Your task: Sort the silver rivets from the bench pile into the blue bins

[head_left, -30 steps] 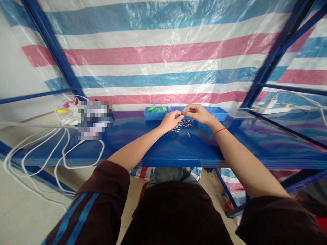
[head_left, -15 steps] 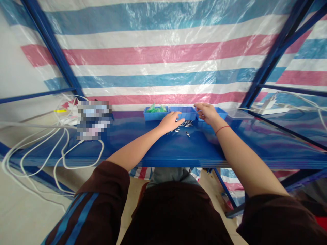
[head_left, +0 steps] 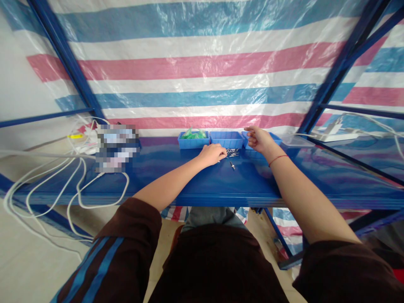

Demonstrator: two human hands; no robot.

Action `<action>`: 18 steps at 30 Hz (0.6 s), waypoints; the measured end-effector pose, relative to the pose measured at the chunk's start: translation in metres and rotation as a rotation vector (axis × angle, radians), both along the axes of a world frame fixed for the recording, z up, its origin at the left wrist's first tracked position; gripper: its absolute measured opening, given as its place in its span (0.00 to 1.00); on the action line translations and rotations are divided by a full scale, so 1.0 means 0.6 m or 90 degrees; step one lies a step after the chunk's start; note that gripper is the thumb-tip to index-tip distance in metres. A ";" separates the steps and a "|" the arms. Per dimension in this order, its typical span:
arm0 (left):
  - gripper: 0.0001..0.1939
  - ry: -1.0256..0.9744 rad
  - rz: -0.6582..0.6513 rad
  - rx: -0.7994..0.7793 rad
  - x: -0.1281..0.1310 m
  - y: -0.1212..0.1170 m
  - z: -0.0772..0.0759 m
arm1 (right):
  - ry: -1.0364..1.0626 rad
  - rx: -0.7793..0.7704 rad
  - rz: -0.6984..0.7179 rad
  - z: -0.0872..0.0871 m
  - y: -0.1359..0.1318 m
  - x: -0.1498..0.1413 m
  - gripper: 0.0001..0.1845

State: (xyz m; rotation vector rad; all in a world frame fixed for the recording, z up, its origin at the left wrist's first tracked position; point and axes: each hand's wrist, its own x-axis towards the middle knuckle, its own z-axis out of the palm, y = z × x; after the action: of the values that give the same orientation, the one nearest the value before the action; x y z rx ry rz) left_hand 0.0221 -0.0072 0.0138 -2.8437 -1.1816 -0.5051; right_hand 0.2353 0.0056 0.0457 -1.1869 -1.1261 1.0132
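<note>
My left hand (head_left: 212, 155) rests low on the blue tabletop, at the left side of a loose pile of small slim metal parts (head_left: 233, 152). Its fingers are bent and pressed together, and what they pinch, if anything, is hidden. One separate metal part, pin-like with a thicker end (head_left: 232, 166), lies in front of the pile. Above the right blue bin (head_left: 275, 138) hovers my right hand (head_left: 259, 139), index finger stretched out and the other fingers loosely curled, with nothing visible in it. That hand partly covers the bin.
A blue bin (head_left: 193, 145) with green plastic stands at the back left, beside a middle blue bin (head_left: 226, 145). White cables (head_left: 82, 185) hang over the table's left side near a blurred-out object (head_left: 116, 149). A white power strip (head_left: 336, 134) is at right; blue posts flank the table.
My left hand has come down and closed its fingers beside the metal parts. My right hand has shifted slightly right over the right bin, its index finger now straighter.
</note>
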 end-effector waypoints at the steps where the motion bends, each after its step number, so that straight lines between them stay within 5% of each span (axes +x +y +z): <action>1: 0.12 -0.004 0.002 0.006 0.001 0.000 -0.001 | 0.020 -0.009 -0.001 0.001 -0.003 -0.007 0.04; 18: 0.11 -0.007 0.021 -0.001 0.006 -0.007 0.000 | -0.192 0.035 0.079 0.001 -0.031 -0.053 0.05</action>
State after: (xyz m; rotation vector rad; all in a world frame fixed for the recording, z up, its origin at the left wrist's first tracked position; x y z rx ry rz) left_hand 0.0256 -0.0116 0.0137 -2.8217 -1.2281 -0.5183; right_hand 0.2037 -0.0129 0.0461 -1.2665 -1.4708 0.9084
